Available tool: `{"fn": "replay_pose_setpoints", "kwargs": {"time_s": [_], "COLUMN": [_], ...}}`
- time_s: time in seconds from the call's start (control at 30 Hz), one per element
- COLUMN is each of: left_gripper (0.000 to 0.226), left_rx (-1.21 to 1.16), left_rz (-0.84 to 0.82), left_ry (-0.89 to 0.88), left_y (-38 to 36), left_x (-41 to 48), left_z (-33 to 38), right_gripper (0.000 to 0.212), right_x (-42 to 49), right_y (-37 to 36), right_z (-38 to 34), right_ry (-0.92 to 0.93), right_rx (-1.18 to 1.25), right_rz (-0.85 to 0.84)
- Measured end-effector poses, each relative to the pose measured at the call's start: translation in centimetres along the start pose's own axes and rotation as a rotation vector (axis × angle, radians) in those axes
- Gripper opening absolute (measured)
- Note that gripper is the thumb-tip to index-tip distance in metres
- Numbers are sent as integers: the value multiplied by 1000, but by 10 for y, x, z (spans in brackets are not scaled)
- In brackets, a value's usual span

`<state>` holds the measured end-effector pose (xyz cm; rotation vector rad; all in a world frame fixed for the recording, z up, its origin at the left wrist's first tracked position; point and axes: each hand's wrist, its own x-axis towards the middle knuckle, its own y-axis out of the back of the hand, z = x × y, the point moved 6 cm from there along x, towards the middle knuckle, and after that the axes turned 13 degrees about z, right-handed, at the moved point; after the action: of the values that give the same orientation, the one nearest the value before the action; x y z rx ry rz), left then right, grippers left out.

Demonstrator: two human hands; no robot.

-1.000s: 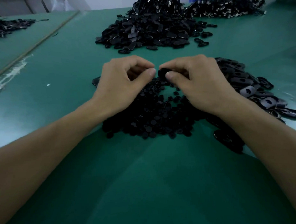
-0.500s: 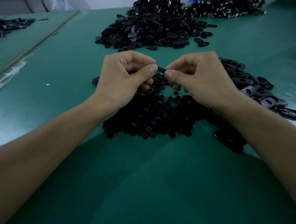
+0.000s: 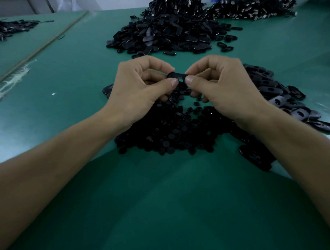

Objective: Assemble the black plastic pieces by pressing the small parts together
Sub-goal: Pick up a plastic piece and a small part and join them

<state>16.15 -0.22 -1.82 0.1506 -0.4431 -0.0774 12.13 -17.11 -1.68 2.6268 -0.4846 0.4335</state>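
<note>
Head view shows the oval piece (image 3: 178, 76) pinched at its ends by the left hand (image 3: 140, 88) and right hand (image 3: 221, 85), thumbs curled on top, above the small round parts (image 3: 170, 130) on the bench (image 3: 163, 199); I would press squarely, thumbs centred.

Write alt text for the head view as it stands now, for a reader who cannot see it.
The left hand and right hand pinch one black oval piece between thumbs and fingers, above a pile of small round discs on a green table. More oval shells lie heaped to the right, a larger heap farther back.
</note>
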Motion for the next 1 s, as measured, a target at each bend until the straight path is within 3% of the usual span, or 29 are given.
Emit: {"fn": "replay_pose_setpoints", "kwargs": {"time_s": [0.4,0.53,0.67,0.77,1.0], "left_gripper": [7,9,9,10,10], "left_rx": [10,48,63,78,88], "left_rz": [-15,14,103,129,115], "left_ry": [26,23,21,14,1], "left_y": [-1,0,8,10,7], "left_x": [1,3,6,6,5], "left_z": [-5,-7,-7,-7,-7], "right_gripper": [3,14,35,24,9], "right_x": [0,-1,-5,-9,-9], "right_y": [1,1,-9,-18,-23], "right_z": [-3,0,3,0,1], "right_ry": [41,106,173,205,206], "right_rx": [-45,-291,-582,-618,-566], "right_rz": [24,16,-158,-263,-220]}}
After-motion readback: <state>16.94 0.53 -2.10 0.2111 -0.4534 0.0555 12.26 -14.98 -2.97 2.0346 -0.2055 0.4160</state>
